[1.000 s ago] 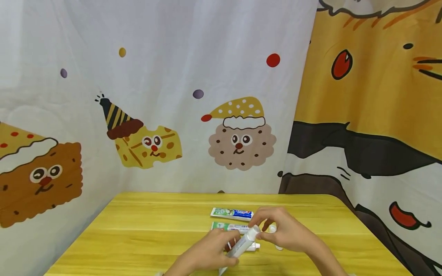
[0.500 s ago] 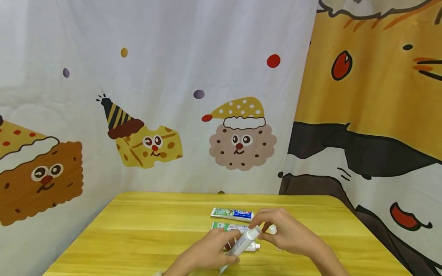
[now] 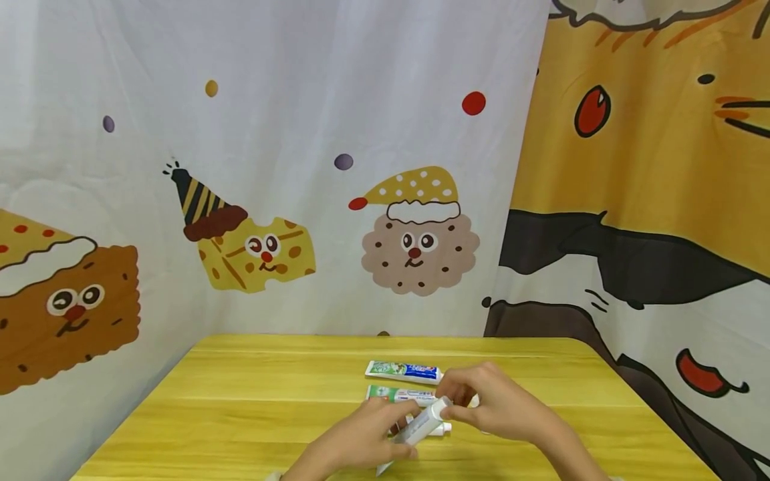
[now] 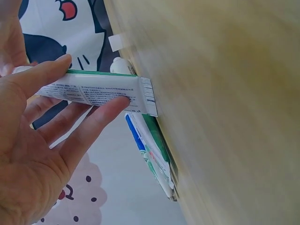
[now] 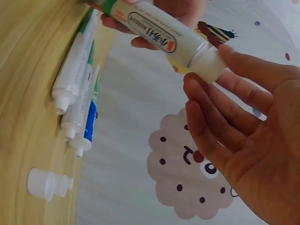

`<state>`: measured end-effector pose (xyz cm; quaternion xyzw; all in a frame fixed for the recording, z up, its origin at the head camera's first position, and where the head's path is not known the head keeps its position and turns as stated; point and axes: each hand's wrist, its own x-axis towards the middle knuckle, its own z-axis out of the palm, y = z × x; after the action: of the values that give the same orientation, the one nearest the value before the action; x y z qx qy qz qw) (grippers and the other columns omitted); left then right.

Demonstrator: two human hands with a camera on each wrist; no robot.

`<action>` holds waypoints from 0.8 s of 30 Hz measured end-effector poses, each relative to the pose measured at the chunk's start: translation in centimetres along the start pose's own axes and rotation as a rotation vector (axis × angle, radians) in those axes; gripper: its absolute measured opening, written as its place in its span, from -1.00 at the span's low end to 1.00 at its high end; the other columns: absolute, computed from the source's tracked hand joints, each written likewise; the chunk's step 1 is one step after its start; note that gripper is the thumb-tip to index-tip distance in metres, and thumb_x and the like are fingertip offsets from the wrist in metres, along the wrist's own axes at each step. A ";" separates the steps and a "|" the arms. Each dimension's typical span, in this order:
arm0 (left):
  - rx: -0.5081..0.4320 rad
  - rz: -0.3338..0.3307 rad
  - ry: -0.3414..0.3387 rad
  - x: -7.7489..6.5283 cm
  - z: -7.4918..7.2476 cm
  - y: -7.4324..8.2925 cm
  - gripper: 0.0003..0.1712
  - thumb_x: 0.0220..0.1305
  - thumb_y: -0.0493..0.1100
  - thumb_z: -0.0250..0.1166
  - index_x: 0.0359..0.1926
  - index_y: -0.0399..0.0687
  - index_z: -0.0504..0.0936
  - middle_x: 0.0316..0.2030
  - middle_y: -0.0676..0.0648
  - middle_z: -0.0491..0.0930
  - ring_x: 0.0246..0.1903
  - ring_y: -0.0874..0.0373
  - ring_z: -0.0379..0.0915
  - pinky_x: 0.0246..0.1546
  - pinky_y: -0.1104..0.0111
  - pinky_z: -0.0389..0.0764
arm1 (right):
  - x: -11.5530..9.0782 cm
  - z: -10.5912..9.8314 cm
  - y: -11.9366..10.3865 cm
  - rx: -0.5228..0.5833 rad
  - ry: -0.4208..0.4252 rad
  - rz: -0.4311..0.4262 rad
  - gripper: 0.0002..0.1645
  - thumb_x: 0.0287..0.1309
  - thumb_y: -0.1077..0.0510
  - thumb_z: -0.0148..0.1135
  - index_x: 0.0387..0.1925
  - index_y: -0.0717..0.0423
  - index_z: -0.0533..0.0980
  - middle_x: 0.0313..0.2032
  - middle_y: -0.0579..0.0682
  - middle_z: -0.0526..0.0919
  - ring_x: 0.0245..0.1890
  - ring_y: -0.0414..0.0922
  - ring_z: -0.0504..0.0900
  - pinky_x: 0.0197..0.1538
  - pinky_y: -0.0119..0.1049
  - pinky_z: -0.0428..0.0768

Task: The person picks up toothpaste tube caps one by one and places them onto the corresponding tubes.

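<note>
My left hand [image 3: 368, 433] grips a white and green toothpaste tube [image 3: 419, 426] by its body, tilted with the cap end up and right. In the left wrist view, thumb and fingers lie on either side of the tube [image 4: 101, 91], and its flat crimped end points toward the table. With thumb and fingers, my right hand [image 3: 496, 404] pinches the white cap [image 5: 208, 65] at the tube's upper end. Beyond the hands lie a blue and green toothpaste tube [image 3: 403, 372], a green and white one [image 3: 400, 394] and a partly hidden white one [image 3: 442, 429].
In the right wrist view, the three lying tubes show bare nozzles [image 5: 61, 104]. Several loose white caps [image 5: 41, 183] stand on the yellow wood-grain table [image 3: 252, 401] near them. A cartoon-printed curtain [image 3: 289, 133] hangs behind the table.
The right hand's fingers have shifted and curled closer around the cap. The loose caps behind that hand are now mostly hidden. The held tube stays in nearly the same place.
</note>
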<state>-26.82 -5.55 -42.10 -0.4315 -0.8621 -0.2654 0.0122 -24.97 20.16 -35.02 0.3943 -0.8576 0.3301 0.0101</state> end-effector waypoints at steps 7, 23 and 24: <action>0.012 -0.020 -0.018 0.0 0.1 -0.1 -0.61 0.22 0.00 0.52 0.02 0.23 0.60 -0.28 0.25 0.73 -0.30 0.53 0.54 -0.30 0.56 0.52 | 0.0 0.5 0.4 -0.056 0.025 0.077 -0.74 0.38 -0.18 0.28 -0.36 -0.17 0.61 -0.67 -0.34 0.48 -0.69 -0.44 0.38 -0.57 -0.45 0.46; -0.011 -0.038 -0.025 0.0 0.0 -0.1 -0.62 0.18 -0.03 0.55 -0.02 0.19 0.61 -0.29 0.22 0.72 -0.32 0.52 0.54 -0.30 0.56 0.52 | -0.1 0.1 0.2 -0.117 0.043 0.022 -0.78 0.23 -0.01 0.48 -0.12 -0.17 0.65 -0.23 -0.25 0.74 -0.34 -0.44 0.61 -0.33 -0.43 0.66; -0.007 -0.037 -0.022 0.0 0.0 -0.2 -0.62 0.18 -0.03 0.55 -0.02 0.19 0.61 -0.29 0.22 0.72 -0.33 0.51 0.54 -0.31 0.56 0.52 | -0.1 0.1 0.2 -0.114 0.030 0.010 -0.78 0.22 0.02 0.48 -0.12 -0.17 0.65 -0.22 -0.25 0.74 -0.34 -0.45 0.61 -0.32 -0.43 0.67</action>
<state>-26.93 -5.66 -42.14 -0.4184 -0.8691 -0.2638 -0.0039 -25.01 20.27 -35.22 0.3837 -0.8767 0.2868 0.0437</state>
